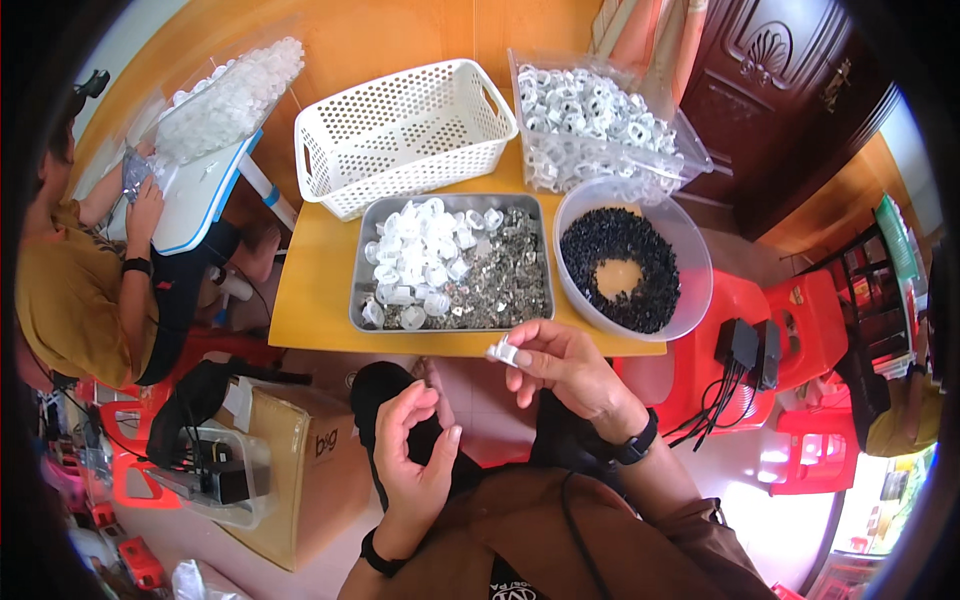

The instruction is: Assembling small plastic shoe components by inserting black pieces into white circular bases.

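Observation:
Between the thumb and fingers of my right hand (pixel 563 368) is a small white plastic part (pixel 503 352), held just in front of the table's near edge. My left hand (pixel 415 455) is raised over my lap, fingers curved and thumb apart, with nothing in it. Beyond both hands lies a grey metal tray (pixel 357 290). White translucent plastic caps (pixel 420 240) are heaped on its left, and small metal pieces (pixel 500 285) cover its right and front. Right of the tray stands a round clear bowl (pixel 697 262) with many small black pieces (pixel 655 250) inside.
A white perforated basket (pixel 400 180) and a clear bin (pixel 600 150) of white parts stand at the table's back. Red stools (pixel 805 320) are at the right. At the left are a cardboard box (pixel 300 470) and another person (pixel 85 290) working at a small table (pixel 205 200).

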Available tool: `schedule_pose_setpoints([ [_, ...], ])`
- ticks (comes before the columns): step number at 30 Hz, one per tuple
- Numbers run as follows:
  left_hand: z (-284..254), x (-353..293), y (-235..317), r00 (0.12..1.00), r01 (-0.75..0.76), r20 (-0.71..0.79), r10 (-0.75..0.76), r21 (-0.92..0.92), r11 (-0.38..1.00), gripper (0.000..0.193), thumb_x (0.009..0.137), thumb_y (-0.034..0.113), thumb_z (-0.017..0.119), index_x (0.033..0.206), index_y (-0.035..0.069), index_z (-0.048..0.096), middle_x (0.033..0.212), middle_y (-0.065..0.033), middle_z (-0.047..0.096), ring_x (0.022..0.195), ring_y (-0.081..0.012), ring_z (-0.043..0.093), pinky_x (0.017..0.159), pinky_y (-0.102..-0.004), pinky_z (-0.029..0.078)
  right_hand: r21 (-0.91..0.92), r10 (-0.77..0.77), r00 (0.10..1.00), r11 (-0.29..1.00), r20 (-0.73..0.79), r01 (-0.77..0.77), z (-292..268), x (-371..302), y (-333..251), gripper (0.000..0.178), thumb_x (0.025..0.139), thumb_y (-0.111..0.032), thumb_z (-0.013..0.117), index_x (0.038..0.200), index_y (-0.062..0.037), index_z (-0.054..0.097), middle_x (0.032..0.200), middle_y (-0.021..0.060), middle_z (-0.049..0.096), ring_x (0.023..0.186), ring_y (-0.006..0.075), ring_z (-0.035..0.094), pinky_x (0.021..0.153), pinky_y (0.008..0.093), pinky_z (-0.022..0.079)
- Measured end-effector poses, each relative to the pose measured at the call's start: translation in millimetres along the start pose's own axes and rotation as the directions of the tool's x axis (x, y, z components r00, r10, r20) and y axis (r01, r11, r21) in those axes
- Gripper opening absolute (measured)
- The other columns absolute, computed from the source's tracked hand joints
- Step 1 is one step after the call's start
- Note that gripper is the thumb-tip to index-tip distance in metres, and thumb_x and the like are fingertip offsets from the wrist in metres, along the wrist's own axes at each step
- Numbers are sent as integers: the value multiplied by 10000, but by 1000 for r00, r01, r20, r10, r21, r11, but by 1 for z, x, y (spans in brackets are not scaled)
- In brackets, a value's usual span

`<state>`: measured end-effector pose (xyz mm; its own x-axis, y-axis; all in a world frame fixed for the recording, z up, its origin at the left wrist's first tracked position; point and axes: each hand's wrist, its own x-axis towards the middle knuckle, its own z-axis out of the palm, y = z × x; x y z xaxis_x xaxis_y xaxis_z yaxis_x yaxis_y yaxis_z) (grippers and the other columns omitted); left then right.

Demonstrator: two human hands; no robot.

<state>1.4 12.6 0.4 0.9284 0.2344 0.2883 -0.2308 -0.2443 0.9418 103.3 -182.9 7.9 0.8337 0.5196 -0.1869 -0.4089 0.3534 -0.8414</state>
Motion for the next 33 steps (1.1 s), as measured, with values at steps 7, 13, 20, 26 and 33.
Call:
schedule_pose_setpoints([
  [7, 13, 5, 15, 968, -233, 126, 218, 114, 966, 314, 763, -58, 691, 1046, -7, 568, 1050, -110, 545, 929, -167, 555, 838, -279, 461, -35, 134, 978, 991, 161, -130, 10, -30, 7, 231, 905, -136, 619, 1083, 1, 566, 824, 72, 642, 646, 127, 625, 564, 236, 526],
  [13, 16, -3, 13, 985, -85, 146, 89, -35, 996, 153, 828, -45, 655, 959, -13, 581, 937, -91, 578, 813, -136, 577, 739, -257, 489, -16, 146, 978, 989, 149, -145, 16, -41, 8, 258, 913, -137, 619, 1134, -16, 562, 871, 40, 627, 709, 86, 591, 570, 224, 505],
  [20, 19, -1, 17, 950, 309, 171, -262, -376, 874, 169, 869, 7, 621, 1031, -26, 585, 936, -69, 590, 841, -154, 618, 720, -284, 529, -460, -118, 989, 876, 92, 148, 22, -45, 23, 348, 850, -49, 671, 1177, -39, 555, 961, 39, 654, 701, 41, 560, 570, 214, 474],
  [26, 12, -4, 6, 953, 295, 184, -240, -392, 871, 175, 874, -32, 609, 1048, -41, 595, 958, -56, 573, 897, -135, 600, 794, -271, 509, -582, -293, 951, 758, 100, 295, 33, -45, 19, 436, 770, -44, 737, 1175, -59, 577, 868, 38, 632, 648, 76, 581, 566, 239, 496],
  [33, 10, -6, 10, 942, 320, 236, -237, -426, 847, 149, 897, -1, 588, 1041, -39, 593, 969, -58, 586, 895, -126, 590, 791, -265, 496, -755, -505, 829, 440, 239, 486, 30, -40, 26, 409, 709, -130, 789, 1092, -92, 649, 867, 69, 613, 631, 183, 606, 566, 286, 513],
])
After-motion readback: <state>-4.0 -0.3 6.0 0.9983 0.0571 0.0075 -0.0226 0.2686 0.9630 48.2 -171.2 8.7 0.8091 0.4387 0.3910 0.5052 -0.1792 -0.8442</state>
